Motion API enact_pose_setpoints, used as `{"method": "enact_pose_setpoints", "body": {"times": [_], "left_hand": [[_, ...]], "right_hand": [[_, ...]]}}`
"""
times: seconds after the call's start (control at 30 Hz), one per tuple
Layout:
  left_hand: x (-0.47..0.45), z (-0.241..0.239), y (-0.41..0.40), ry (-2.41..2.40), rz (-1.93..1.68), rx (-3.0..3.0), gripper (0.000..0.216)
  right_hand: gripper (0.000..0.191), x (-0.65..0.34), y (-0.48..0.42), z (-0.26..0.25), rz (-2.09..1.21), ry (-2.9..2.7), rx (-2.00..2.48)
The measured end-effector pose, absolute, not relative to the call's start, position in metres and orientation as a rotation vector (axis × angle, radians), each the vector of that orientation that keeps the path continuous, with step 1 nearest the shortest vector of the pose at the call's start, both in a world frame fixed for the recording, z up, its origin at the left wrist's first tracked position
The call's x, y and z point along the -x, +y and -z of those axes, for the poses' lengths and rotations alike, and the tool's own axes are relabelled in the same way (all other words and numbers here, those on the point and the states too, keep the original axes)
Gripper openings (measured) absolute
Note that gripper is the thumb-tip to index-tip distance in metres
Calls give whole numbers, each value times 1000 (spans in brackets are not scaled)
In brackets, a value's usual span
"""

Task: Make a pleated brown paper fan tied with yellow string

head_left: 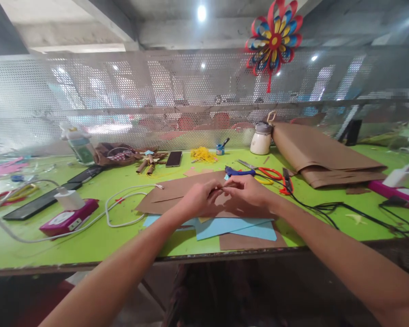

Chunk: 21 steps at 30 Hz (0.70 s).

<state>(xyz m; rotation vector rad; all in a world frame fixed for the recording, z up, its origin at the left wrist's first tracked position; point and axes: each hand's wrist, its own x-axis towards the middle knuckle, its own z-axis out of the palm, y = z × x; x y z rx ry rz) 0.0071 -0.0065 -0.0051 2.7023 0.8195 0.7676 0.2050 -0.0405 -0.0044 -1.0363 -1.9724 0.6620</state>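
My left hand (203, 196) and my right hand (247, 190) meet above a sheet of brown paper (177, 190). Both have their fingers pinched on a small piece of brown paper (230, 185), mostly covered by the fingertips. Sheets of light blue paper (236, 228) stick out from under the brown sheet on the near side. Just beyond my right hand lies a blue hot glue gun (239, 172). Scissors with orange handles (271, 173) rest behind it, and a red-handled cutting tool (286, 180) lies to their right.
A black cable (313, 208) runs across the right side. White charging cable (109, 213) and a purple power strip (70, 218) lie left. At the back are a phone (174, 159), yellow string (203, 155), a white bottle (261, 138) and folded brown paper (327, 154).
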Motion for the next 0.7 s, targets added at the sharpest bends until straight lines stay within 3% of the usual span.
{"method": "enact_pose_setpoints", "body": {"times": [0.47, 0.7], "left_hand": [[3, -12, -9, 920, -730, -2940, 23], [13, -24, -9, 758, -737, -2774, 23]], "right_hand": [[29, -214, -40, 2, -844, -1864, 965], [31, -221, -37, 0, -956, -1813, 950]]}}
